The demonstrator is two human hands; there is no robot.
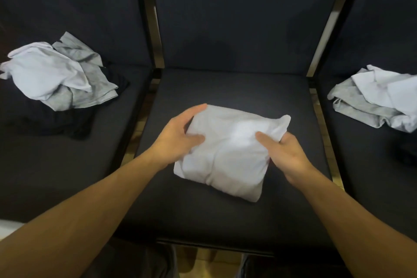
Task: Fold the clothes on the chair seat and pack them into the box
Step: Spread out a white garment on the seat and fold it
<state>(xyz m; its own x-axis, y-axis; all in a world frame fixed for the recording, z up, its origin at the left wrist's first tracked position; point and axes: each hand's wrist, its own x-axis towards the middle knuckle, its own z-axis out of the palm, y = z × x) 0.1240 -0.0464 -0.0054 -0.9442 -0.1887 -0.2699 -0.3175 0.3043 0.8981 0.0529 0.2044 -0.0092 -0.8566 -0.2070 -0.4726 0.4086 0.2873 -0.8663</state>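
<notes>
A white garment [228, 153] lies on the middle seat [225, 88], already folded down to a compact, pillow-like square. The left hand [178, 135] holds its left edge, fingers curled over the far corner and thumb pressed on top. The right hand [284, 151] holds the right edge, thumb on the upper face and fingers tucked beneath, so each grip is closed on the garment, which sits between them.

The folding of this piece looks finished, and the step in hand appears to be the pick-up for packing. No box shows anywhere in view, so where the bundle has to go cannot be told from here.

The next move calls for lifting the bundle level, with both grips kept firm, so the layers do not slide apart or the loose far right corner fall open.

Well out to the left of the left grip a crumpled pile [58, 74] of white and grey clothes rests on the neighbouring seat, with dark cloth under it. Well out to the right of the right grip a second heap [379, 101] waits. Both look unfolded, so much of the task seems to remain.
</notes>
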